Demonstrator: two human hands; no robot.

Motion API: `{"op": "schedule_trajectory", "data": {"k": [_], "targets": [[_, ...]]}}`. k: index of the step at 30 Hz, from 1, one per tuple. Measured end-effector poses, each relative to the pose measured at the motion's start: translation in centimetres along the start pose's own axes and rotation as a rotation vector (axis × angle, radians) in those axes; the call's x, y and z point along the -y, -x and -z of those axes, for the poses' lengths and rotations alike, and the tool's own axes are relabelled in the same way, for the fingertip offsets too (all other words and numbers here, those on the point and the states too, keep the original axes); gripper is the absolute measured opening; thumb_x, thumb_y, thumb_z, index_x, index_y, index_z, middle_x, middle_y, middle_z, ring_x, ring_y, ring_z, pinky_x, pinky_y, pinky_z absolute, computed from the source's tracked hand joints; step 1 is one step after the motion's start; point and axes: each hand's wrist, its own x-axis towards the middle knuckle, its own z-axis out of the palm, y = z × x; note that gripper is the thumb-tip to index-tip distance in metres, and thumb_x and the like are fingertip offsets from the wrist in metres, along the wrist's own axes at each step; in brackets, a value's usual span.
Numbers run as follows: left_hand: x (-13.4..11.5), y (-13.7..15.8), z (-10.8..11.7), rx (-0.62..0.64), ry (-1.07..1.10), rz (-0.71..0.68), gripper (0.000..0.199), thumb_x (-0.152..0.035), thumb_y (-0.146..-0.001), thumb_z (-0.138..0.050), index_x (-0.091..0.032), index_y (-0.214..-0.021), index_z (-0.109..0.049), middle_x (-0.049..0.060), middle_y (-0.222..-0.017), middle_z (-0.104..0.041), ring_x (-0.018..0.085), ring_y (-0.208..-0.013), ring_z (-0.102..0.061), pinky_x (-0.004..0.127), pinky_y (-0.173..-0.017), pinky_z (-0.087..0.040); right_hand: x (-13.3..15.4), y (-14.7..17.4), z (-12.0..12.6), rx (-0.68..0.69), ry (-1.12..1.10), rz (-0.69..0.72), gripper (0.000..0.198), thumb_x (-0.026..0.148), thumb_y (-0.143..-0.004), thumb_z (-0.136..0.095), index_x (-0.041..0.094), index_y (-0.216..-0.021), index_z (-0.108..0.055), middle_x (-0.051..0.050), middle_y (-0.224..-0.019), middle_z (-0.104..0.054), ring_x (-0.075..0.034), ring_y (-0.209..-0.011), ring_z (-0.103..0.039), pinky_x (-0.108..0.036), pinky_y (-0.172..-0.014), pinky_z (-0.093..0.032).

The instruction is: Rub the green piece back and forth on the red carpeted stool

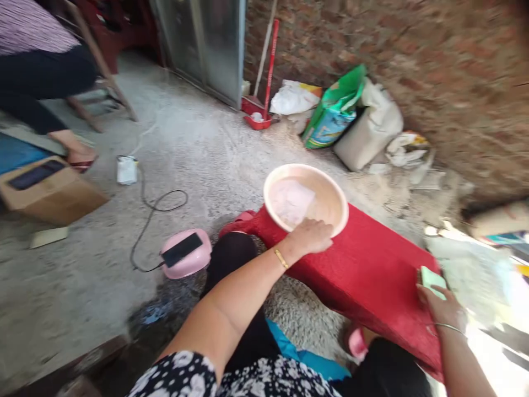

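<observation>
A pale pink basin (pixel 342 207) stands on the far end of a red bench (pixel 372 259). Inside it is water with a whitish cloth-like piece (pixel 291 201) in it. My left hand (pixel 312 236) is closed over the basin's near rim, its fingertips partly hidden. At the bench's right end my right hand (pixel 446 309) grips a pale green block (pixel 433 280) with a darker edge along its left side. Its exact kind is unclear. That hand rests low, close to the red surface.
A pink case (pixel 190 267) with a phone on top and a cable (pixel 144 231) lies on the concrete floor. Sacks (pixel 370 127) and a red dustpan (pixel 257 122) line the brick wall. Another person (pixel 41 71) sits left, near a cardboard box (pixel 61 198).
</observation>
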Motion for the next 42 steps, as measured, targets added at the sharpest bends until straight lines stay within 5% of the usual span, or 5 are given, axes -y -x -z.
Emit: {"op": "schedule_trajectory", "data": {"k": [3, 13, 26, 32, 42], "targets": [[0.0, 0.0, 0.0, -0.031, -0.053, 0.004, 0.029, -0.036, -0.088, -0.05, -0.013, -0.105, -0.057, 0.012, -0.101, -0.066, 0.026, -0.096, -0.063, 0.04, -0.084, -0.047, 0.1, 1.0, 1.2, -0.051, -0.165, -0.146, 0.061, 0.061, -0.071, -0.052, 0.019, -0.114, -0.063, -0.02, -0.103, -0.065, -0.034, -0.095, -0.062, -0.045, -0.077, -0.051], [0.5, -0.4, 0.3, 0.026, -0.138, 0.026, 0.03, -0.04, -0.09, -0.047, -0.02, -0.11, -0.053, 0.01, -0.106, -0.064, 0.027, -0.097, -0.062, 0.041, -0.084, -0.046, 18.1, 9.5, -2.7, 0.025, -0.216, 0.601, 0.036, 0.044, -0.08, -0.062, 0.029, -0.112, -0.064, -0.005, -0.101, -0.052, -0.019, -0.087, -0.056, -0.028, -0.076, -0.043], [-1.7, -0.2, 0.5, -0.248, -0.287, 0.014, 0.039, -0.024, -0.086, -0.05, -0.017, -0.124, -0.054, 0.018, -0.122, -0.056, 0.038, -0.114, -0.051, 0.054, -0.093, -0.04, -3.7, 5.2, 2.5, -0.016, -0.262, -0.239, 0.052, 0.052, -0.081, -0.054, 0.022, -0.124, -0.056, -0.013, -0.113, -0.053, -0.027, -0.097, -0.058, -0.041, -0.087, -0.042], [-6.5, 0.1, -1.3, -0.37, 0.237, -0.177, 0.034, -0.029, -0.09, -0.042, -0.021, -0.12, -0.059, 0.012, -0.119, -0.059, 0.026, -0.113, -0.053, 0.044, -0.099, -0.04, 2.2, 11.6, 1.2, -0.368, -0.588, 0.175, 0.044, 0.051, -0.078, -0.056, 0.022, -0.112, -0.057, -0.007, -0.103, -0.053, -0.022, -0.092, -0.055, -0.035, -0.08, -0.047], [-12.4, -2.7, -8.5, -0.054, 1.242, 0.224, 0.055, -0.06, -0.075, -0.054, -0.017, -0.109, -0.055, 0.01, -0.104, -0.066, 0.022, -0.094, -0.061, 0.033, -0.085, -0.047, 8.5, 17.2, -1.0, -0.484, -0.613, 0.579, 0.023, 0.023, -0.08, -0.06, 0.022, -0.102, -0.056, -0.005, -0.091, -0.053, -0.02, -0.083, -0.054, -0.033, -0.071, -0.05]]}}
